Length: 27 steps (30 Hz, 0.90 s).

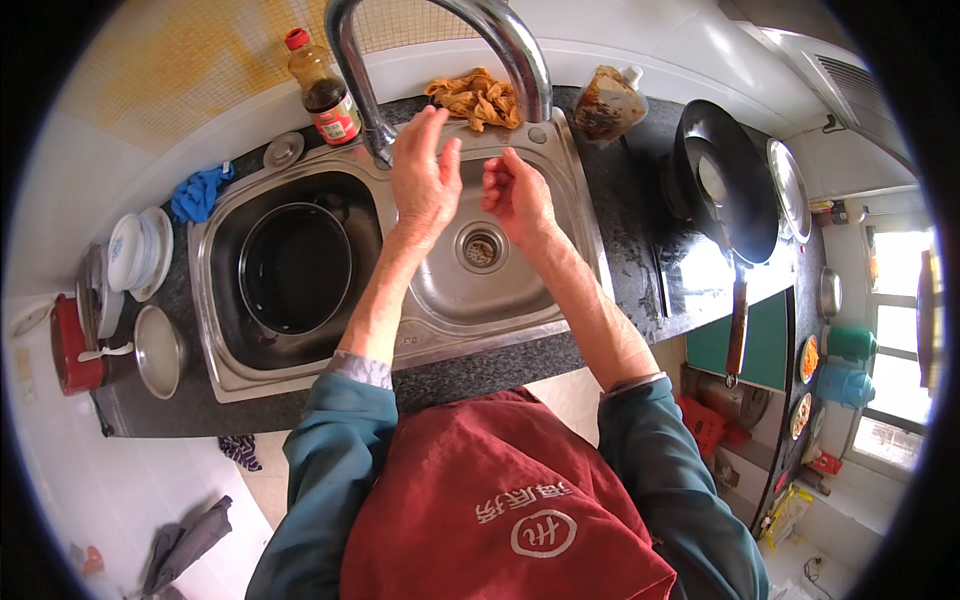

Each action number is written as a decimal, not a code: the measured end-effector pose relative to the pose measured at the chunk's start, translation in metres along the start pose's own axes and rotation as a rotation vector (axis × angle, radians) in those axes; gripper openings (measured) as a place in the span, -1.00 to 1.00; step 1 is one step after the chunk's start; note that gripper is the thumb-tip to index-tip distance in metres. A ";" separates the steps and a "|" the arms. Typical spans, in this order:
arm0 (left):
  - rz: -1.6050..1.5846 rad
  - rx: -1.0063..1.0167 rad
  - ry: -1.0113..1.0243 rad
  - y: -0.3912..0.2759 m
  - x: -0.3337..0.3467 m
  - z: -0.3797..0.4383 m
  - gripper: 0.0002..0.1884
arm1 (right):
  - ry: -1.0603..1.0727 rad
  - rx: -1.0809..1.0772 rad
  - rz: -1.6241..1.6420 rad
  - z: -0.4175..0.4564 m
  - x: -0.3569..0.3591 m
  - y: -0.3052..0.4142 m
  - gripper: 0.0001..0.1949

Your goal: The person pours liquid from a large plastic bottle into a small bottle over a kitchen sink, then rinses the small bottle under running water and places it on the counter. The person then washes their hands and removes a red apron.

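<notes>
My left hand (427,176) is raised over the divider of the steel double sink (431,339), just right of the tap's base. Its fingers are straight, the thumb stands apart, and it holds nothing. Over the right basin, above the drain strainer (481,249), my right hand (523,196) has its fingers curled in, with no object visible in it. A gap separates the two hands. The chrome gooseneck tap (531,71) arches above them, and no water shows at its spout. In the left basin sits a black round pan (296,268).
Behind the sink are a sauce bottle (324,94), a crumpled orange cloth (480,99) and a spouted pouch (611,105). Leftward are a blue cloth (199,193), stacked dishes (133,251) and a metal bowl (158,352). A black wok (731,191) stands at right, its wooden handle (738,322) projecting forward.
</notes>
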<state>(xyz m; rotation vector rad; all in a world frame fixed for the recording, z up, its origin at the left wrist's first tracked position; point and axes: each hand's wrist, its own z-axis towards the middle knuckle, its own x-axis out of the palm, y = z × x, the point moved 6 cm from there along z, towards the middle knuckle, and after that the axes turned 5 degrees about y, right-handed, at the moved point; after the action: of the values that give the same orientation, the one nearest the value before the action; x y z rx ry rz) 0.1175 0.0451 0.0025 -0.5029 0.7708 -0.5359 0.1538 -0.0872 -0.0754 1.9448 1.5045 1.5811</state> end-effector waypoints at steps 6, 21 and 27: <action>0.051 -0.124 0.159 0.017 0.017 0.012 -0.73 | -0.051 0.028 0.014 0.002 -0.002 -0.002 -0.68; 0.026 -0.068 0.168 0.013 0.016 0.002 -0.77 | 0.049 0.059 0.017 0.001 0.015 0.004 -0.70; -0.236 -0.094 0.033 -0.026 0.018 -0.027 -0.72 | 0.029 0.070 0.040 0.006 0.011 0.000 -0.72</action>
<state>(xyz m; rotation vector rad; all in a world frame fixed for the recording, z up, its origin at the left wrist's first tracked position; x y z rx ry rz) 0.1006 0.0081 -0.0074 -0.6786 0.7758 -0.7302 0.1576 -0.0761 -0.0712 2.0098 1.5622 1.5996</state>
